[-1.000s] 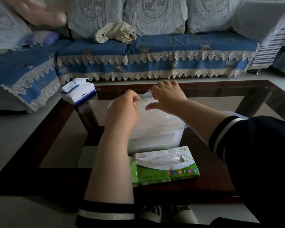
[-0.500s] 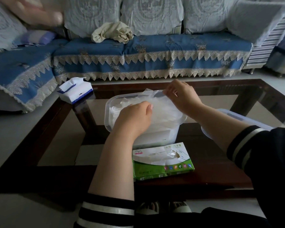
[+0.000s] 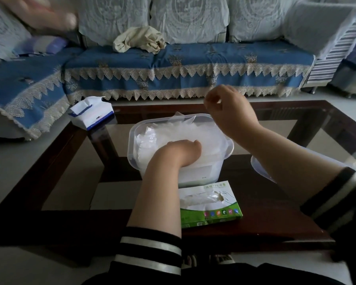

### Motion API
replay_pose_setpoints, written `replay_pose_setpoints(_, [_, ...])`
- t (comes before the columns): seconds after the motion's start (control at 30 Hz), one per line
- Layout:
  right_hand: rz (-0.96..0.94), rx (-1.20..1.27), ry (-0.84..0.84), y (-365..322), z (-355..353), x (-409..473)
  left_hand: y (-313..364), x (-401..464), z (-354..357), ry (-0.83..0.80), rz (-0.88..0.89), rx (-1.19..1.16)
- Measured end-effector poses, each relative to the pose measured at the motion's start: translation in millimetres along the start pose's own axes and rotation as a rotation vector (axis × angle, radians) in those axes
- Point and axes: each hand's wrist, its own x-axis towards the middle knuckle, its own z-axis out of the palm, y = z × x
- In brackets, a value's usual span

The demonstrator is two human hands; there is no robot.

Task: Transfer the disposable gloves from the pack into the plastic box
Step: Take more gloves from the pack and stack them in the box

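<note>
Dim, flat indoor light with a bluish cast; the foreground falls into deep shadow. Wide-angle bending curves the edges, and a blurred pinkish smear (image 3: 47,15) fills the upper-left corner.

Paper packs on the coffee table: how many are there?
2. A green glove pack lies at the near edge, just in front of the plastic box. A white-and-blue tissue pack sits at the far left corner. The arms may hide others.
</note>
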Motion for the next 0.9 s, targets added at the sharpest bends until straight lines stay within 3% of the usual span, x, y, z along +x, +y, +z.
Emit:
replay_pose_setpoints(0.2, [0.005,-0.300,-0.772,-16.2,25.8,-6.7,-2.9,1.4,-5.0,0.072,-0.047,-0.047])
replay_pose_setpoints(0.37, [0.074,-0.496,-1.049,-3.9,70.3,-8.0,-11.6,-3.3,-6.1,0.094,-0.085,-0.065])
replay_pose_setpoints(0.47, [0.062,-0.413,-1.032,-5.7,63.1,-10.9,-24.1,-0.4,-9.5,0.128,-0.138,-0.068])
replay_pose_setpoints(0.53, [0.094,-0.294,-0.922,-10.4,42.2,-8.9,-31.2,5.1,-10.9,0.186,-0.157,-0.071])
replay_pose_setpoints(0.7, [0.140,-0.101,-0.251,-5.9,-8.2,-18.5,-46.3,1.6,-14.4,0.442,-0.058,0.021])
replay_pose_setpoints(0.77, [0.180,0.067,-0.092,-9.0,-26.0,-40.8,-49.5,-14.9,-13.2,0.570,0.027,0.014])
replay_pose_setpoints(0.83, [0.218,0.211,-0.182,-15.5,-35.8,-69.2,-48.1,-37.2,-8.5,0.638,0.159,-0.081])
replay_pose_setpoints(0.9, [0.196,0.178,-0.456,-17.4,-29.3,-96.3,-42.3,-58.4,-2.4,0.541,0.279,-0.247])
